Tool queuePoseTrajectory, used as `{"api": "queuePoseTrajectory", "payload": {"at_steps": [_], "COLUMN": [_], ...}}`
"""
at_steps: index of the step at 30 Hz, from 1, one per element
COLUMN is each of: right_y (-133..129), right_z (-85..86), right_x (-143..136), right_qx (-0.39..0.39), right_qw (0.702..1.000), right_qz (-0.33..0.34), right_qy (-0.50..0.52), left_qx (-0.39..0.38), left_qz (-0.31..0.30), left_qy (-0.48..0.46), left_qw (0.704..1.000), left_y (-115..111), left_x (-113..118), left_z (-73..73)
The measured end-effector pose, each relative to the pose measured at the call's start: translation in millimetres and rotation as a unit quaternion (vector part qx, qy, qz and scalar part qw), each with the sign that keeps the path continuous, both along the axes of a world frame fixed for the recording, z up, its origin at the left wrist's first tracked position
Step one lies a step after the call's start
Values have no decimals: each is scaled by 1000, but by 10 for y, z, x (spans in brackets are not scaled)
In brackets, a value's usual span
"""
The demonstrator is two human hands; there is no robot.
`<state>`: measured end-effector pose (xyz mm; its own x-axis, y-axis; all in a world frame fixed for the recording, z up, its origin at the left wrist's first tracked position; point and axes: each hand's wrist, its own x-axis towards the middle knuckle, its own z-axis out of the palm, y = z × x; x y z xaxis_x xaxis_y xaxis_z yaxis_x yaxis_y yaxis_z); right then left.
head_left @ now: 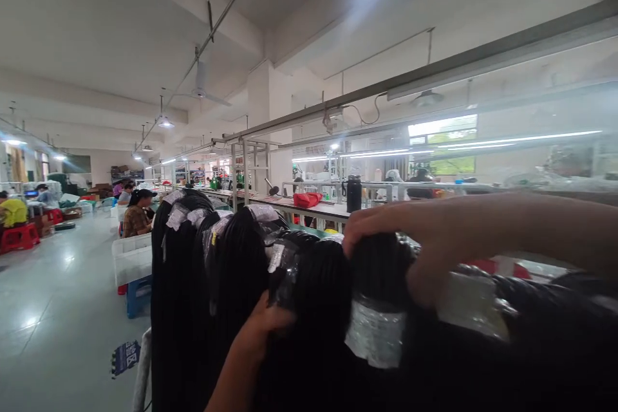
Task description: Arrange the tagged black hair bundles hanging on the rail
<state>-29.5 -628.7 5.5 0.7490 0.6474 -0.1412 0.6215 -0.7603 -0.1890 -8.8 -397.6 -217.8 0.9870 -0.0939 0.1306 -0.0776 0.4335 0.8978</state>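
Black hair bundle (pixel 379 270) hangs vertically, right hand (pixel 386 232) gripping its top.

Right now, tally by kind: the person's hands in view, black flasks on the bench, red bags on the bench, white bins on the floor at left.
Person's hands on the hanging black hair bundles: 2, the left hand and the right hand
Black flask: 1
Red bag: 1
White bin: 1
Total: 5
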Motion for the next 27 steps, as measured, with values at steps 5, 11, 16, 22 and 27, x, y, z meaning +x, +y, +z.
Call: {"api": "queuePoseTrajectory", "payload": {"at_steps": [5, 11, 16, 22, 27], "right_y": [48, 46, 42, 41, 73], "right_z": [24, 22, -5, 20, 137], "right_x": [-79, -72, -109, 38, 220], "right_qx": [20, 60, 55, 79, 60], "right_qw": [999, 994, 990, 984, 982], "right_qz": [38, 85, 100, 67, 69], "right_qy": [-17, -33, -81, -146, -164], "left_qx": [61, 146, 254, 111, 102], "left_qz": [240, 153, 163, 178, 190], "left_qy": [-66, -40, -122, -203, -225], "left_qw": [966, 976, 945, 956, 950], "left_y": [-69, -656, -895, -607, -433], "left_x": [-283, -269, -598, -560, -422], "left_z": [-179, -87, 191, 439, 786]}}
